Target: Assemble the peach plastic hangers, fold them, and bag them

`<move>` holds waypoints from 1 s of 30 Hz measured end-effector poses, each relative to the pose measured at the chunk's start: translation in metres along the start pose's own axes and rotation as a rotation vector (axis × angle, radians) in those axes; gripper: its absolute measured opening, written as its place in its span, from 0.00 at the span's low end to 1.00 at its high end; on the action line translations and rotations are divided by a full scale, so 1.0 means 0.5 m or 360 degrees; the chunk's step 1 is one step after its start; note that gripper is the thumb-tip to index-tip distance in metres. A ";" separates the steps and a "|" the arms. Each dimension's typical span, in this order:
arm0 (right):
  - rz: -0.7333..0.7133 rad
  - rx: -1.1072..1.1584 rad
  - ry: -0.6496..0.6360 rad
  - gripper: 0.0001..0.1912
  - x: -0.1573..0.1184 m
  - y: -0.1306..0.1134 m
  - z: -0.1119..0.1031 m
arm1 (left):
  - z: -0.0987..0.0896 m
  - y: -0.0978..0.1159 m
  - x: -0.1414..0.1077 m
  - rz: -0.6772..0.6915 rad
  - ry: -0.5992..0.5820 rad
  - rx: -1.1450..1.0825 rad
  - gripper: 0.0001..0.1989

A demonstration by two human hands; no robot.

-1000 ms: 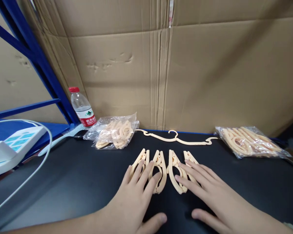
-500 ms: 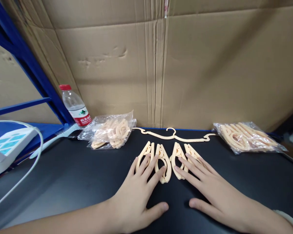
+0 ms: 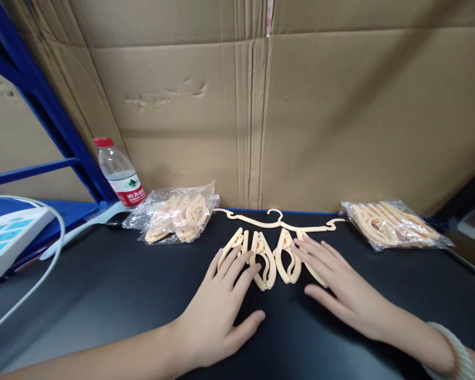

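Note:
Several folded cream plastic hangers stand out against the black table, side by side in a row. My left hand (image 3: 221, 306) is open, its spread fingertips resting over the leftmost hanger (image 3: 230, 247) and reaching the one beside it (image 3: 263, 264). Between my hands lies another folded hanger (image 3: 288, 258), uncovered. My right hand (image 3: 340, 282) is open above the rightmost hanger (image 3: 315, 273), which its fingers largely hide. Behind the row is an unfolded hanger (image 3: 253, 220) with its hook pointing to the back.
Clear bags of cream hangers lie at the back left (image 3: 182, 216) and back right (image 3: 391, 224). A red-capped bottle (image 3: 121, 174) leans beside the left bag. At the left are a white cable (image 3: 57, 248) and a white-and-blue object (image 3: 11, 237). Cardboard (image 3: 340, 105) rises behind.
My right hand has shifted forward and its fingers have drawn together over the rightmost hanger, uncovering the one between my hands. My left hand has pulled back slightly to the left.

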State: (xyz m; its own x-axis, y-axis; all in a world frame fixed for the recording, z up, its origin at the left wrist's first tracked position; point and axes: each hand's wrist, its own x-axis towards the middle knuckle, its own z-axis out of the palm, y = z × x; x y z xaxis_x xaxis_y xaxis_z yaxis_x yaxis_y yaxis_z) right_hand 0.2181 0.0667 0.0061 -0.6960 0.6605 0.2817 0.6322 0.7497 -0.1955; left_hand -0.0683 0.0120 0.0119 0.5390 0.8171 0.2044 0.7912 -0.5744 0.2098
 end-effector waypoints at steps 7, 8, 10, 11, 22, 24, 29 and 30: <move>0.0307 -0.0172 0.0398 0.24 0.002 0.153 0.004 | -0.007 0.008 -0.009 0.0156 0.0111 -0.0017 0.22; 0.0323 -0.0198 0.0356 0.25 0.000 0.170 0.008 | -0.007 0.008 -0.009 0.0168 0.0107 -0.0018 0.23; 0.0320 -0.0214 0.0249 0.27 -0.005 0.194 0.019 | -0.007 0.009 -0.009 0.0178 0.0106 -0.0017 0.23; 0.0312 -0.0210 0.0206 0.28 -0.007 0.201 0.024 | -0.007 0.009 -0.009 0.0182 0.0103 -0.0017 0.23; 0.0205 -0.0070 0.0301 0.15 0.007 0.177 0.013 | -0.008 0.010 -0.006 0.0207 0.0093 -0.0022 0.23; 0.0225 0.0004 0.0332 0.13 0.009 0.173 0.013 | -0.008 0.010 -0.006 0.0206 0.0091 -0.0023 0.23; 0.0299 0.0123 0.0455 0.09 0.008 0.171 0.017 | -0.006 0.009 -0.008 0.0203 0.0105 -0.0039 0.23; 0.0308 0.0112 0.0490 0.09 0.008 0.170 0.015 | -0.006 0.009 -0.009 0.0203 0.0106 -0.0046 0.23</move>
State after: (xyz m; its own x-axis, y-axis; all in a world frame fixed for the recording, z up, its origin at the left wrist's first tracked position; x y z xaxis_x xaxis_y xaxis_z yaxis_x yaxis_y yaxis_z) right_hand 0.2665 0.1333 -0.0166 -0.4242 0.7547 0.5005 0.7097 0.6204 -0.3339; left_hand -0.0679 0.0056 0.0149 0.6138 0.7327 0.2940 0.7082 -0.6756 0.2051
